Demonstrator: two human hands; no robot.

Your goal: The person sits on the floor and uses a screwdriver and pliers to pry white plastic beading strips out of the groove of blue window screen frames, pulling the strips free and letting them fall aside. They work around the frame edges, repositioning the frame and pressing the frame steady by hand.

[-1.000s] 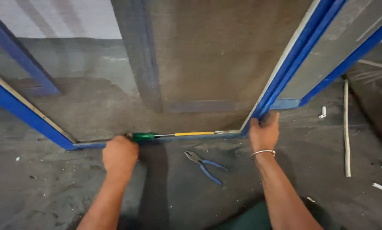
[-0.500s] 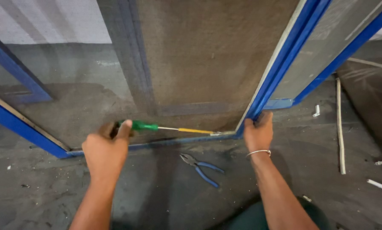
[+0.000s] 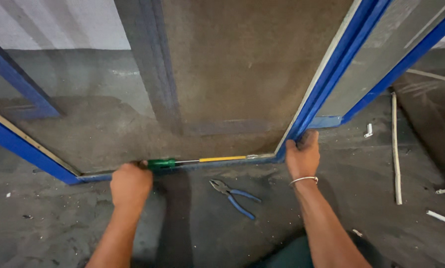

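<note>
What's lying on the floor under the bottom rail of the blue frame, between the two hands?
Blue-handled pliers lie on the bare concrete floor just below the bottom rail. Whatever sits directly beneath the rail is hidden.

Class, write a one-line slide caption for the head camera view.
Left hand grips a green-handled screwdriver along a blue-framed mesh screen; right hand grips its corner; blue-handled pliers lie on the floor.

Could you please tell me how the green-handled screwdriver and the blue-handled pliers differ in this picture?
The green-handled screwdriver with a yellow shaft is gripped by the left hand and lies along the blue frame's bottom rail; the blue-handled pliers lie loose on the grey concrete floor, touched by neither hand. The screwdriver is one straight shaft, roughly level; the pliers have two handles spread apart and lie at a slant. The right hand grips the frame's corner. Both are hand tools.
</note>
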